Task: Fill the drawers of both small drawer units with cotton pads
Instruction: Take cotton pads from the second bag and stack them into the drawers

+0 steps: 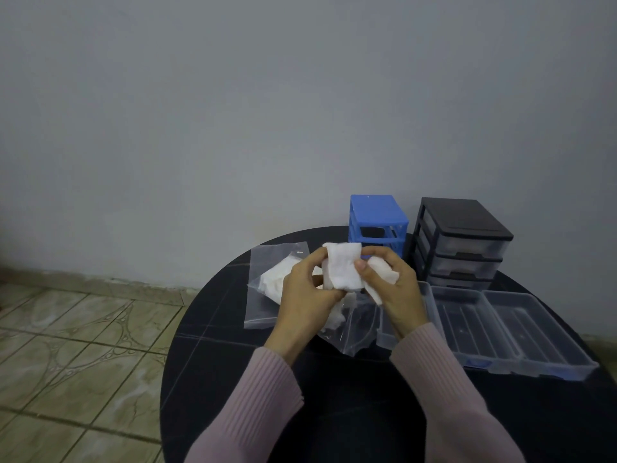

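Both hands hold a small stack of white cotton pads [342,270] above the round black table [233,362]. My left hand [305,297] grips the stack's left edge; my right hand [389,285] pinches its right edge and also holds another pad [384,279] against the palm. Behind the hands stands the blue drawer unit [377,222] with empty slots. To its right is the black drawer unit [462,242] with its clear drawers in place. Three clear drawers [500,332] lie pulled out on the table at the right.
A clear zip bag [267,285] with more white pads lies at the left of the hands. A second, crumpled clear bag [357,325] lies under the hands. A grey wall rises just behind the table. Tiled floor lies to the left.
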Tool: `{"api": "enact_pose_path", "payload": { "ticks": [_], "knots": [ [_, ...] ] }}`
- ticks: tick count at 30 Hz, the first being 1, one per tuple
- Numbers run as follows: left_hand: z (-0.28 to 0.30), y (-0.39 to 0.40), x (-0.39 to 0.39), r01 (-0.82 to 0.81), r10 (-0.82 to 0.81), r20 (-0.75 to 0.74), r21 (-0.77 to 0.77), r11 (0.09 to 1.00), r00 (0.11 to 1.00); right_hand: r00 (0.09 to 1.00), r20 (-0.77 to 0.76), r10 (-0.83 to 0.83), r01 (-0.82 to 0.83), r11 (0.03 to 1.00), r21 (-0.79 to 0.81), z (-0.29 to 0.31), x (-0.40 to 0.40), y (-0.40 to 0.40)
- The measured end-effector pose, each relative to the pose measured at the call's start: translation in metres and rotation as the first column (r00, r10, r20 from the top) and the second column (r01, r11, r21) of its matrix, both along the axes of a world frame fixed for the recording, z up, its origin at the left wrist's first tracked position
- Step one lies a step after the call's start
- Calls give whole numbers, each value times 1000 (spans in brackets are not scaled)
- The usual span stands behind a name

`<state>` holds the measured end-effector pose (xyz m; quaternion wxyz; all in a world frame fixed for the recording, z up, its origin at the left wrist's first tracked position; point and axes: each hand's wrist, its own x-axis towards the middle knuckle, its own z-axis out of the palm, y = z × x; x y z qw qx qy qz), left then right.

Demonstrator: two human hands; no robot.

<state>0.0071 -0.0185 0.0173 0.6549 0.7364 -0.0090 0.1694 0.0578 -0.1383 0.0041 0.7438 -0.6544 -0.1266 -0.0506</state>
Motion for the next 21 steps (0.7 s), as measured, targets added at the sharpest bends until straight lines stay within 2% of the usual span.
{"api": "enact_pose_path", "payload": {
  "ticks": [7, 13, 21],
  "knots": [
    [3, -5, -3, 83, -83, 9, -47, 995, 997, 999, 44, -15, 15, 1000, -15, -1, 1, -2],
    [2, -4, 4, -55, 55, -4, -75, 996, 998, 997, 80, 1, 1, 1000, -24, -1, 0, -2],
    [-1, -3, 6, -77, 80, 53, -57, 995, 995, 997, 76, 16, -14, 1000, -26, -2, 0, -1]
  ]
}}
